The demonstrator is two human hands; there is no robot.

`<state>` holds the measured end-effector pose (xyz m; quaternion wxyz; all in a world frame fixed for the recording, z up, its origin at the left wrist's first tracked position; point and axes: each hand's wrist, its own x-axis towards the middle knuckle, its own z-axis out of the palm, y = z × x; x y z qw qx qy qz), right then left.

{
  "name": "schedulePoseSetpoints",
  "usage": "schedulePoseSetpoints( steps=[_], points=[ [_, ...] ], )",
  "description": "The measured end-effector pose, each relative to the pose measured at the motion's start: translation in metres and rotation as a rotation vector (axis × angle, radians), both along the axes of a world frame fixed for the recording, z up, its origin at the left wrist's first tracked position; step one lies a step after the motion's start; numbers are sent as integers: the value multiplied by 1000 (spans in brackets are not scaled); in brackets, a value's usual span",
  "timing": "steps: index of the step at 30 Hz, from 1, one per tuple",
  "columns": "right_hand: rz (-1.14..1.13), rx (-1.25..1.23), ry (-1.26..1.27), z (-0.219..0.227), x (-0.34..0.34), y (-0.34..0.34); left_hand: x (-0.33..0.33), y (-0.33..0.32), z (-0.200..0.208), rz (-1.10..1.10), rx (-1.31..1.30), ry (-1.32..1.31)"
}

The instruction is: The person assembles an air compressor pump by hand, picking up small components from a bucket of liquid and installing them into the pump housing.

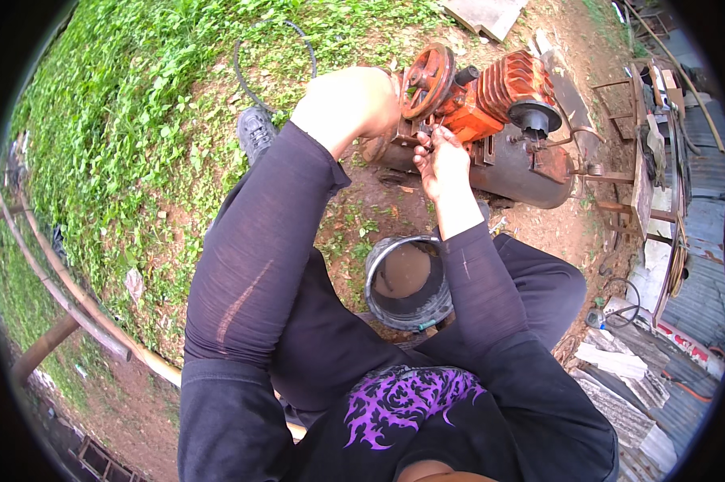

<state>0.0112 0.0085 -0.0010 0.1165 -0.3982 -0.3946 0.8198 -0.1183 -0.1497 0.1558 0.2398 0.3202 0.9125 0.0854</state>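
An orange air compressor pump (479, 108) with a finned cylinder and a spoked pulley wheel (426, 80) sits on a dark, rusty tank (516, 173). My left hand (358, 100) is at the near left side of the wheel; its fingers are hidden behind the back of the hand. Below the wheel, at the pump's base, my right hand (443, 165) has its fingers curled together in a pinch. What lies between these fingertips is too small to make out. A dark round cup-shaped part (535, 119) projects from the cylinder's right side.
A black bucket (406, 281) of brownish liquid stands between my legs. A black hose (240, 60) curves over the grass beside my shoe (256, 132). At right are a cluttered rack (643, 169), corrugated metal sheets (704, 273) and boards (619, 361). Poles (97, 309) cross the left side.
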Motion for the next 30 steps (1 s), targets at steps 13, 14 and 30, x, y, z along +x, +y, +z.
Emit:
schedulePoseSetpoints(
  steps=[13,14,30],
  points=[
    [73,158,10,27,-7,-12,-9,-5,3,47,-17,-26],
    [73,168,15,25,-8,-11,-9,-5,6,40,-23,-33],
    [-37,656,-193,7,-28,-22,-11,-5,-6,36,-37,-34]
  ],
)
